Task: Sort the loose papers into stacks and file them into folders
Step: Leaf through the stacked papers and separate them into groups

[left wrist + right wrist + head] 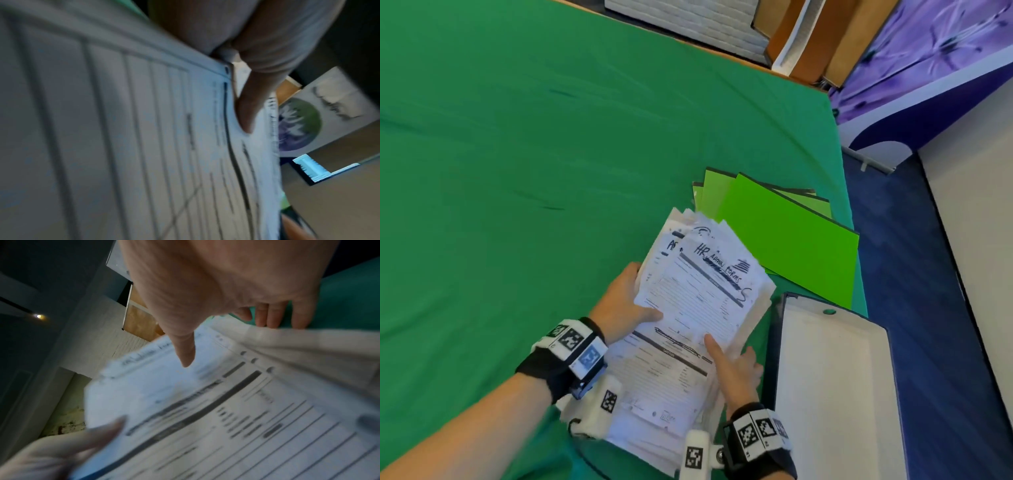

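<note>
We have the papers (pixel 698 301) near the right edge of the green tablecloth (pixel 517 154), between the green folders (pixel 791 236) and the open box file (pixel 832 377). Our left hand (pixel 619 305) grips the left edge of the lifted upper bundle, thumb on top, fingers hidden beneath. Our right hand (pixel 732 370) lays its thumb on the top sheet, its other fingers curling down along the right edge of the pile. The sheets look thin, light and floppy — crumpled at the corners, ready to slide apart. We judge it best to pinch whole edges — never a single corner — and support underneath.
</note>
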Demonstrator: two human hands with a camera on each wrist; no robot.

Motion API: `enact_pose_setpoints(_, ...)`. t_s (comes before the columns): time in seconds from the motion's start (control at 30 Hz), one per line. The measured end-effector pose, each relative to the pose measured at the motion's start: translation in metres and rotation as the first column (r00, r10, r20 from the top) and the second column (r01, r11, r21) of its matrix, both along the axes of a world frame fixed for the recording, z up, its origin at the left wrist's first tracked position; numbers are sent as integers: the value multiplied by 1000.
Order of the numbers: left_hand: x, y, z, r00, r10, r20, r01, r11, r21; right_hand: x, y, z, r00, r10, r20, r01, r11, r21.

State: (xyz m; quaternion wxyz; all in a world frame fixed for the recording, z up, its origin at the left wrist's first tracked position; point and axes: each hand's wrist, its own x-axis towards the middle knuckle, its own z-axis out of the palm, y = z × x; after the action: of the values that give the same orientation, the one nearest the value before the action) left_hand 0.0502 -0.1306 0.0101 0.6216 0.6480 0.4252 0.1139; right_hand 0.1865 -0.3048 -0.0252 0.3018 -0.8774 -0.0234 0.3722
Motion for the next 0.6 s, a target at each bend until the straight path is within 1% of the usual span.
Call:
enact_pose_setpoints(0.03,-7,1,17,998,-24,58,24,1000,-11,0,-1,2,1000,1,16,-1,999,32)
enact_pose_setpoints(0.07,-15,3,32,993,-26,113,30,999,-31,0,-3,5,1000,-22,-10,24,991,135)
enact_pose_setpoints(0.1,-24,7,46,986,-17,167,25,999,-49,-1,-5,10,996,-59,-67,77,952,297)
enact_pose_setpoints(0.13,-31,12,58,976,-11,217,23,998,-51,-1,-7,18,989,-73,-132,126,883,453)
enact_pose_setpoints(0.17,-38,17,68,967,-19,253,30,999,-39,0,-7,27,982,-58,-178,149,817,558)
enact_pose_setpoints(0.23,-45,23,79,954,-43,298,48,999,-11,2,-5,50,980,12,-197,126,730,671)
enact_pose_setpoints(0.3,-42,21,78,957,-51,284,43,998,36,1,2,69,988,80,-131,43,674,737)
enact_pose_setpoints(0.33,-38,18,75,964,-25,265,7,998,69,-2,8,78,993,93,-76,-4,658,753)
enact_pose_setpoints(0.4,-28,7,67,961,92,261,-124,987,107,-8,21,90,998,46,51,-69,654,753)
enact_pose_setpoints(0.5,-19,-6,69,903,247,351,-289,955,69,-22,31,105,973,-75,217,-122,636,762)
enact_pose_setpoints(0.57,-21,-6,83,851,284,441,-345,937,62,-30,32,118,942,-132,309,-169,609,775)
enact_pose_setpoints(0.6,-23,-5,92,825,283,489,-361,930,71,-34,31,126,917,-146,371,-212,610,763)
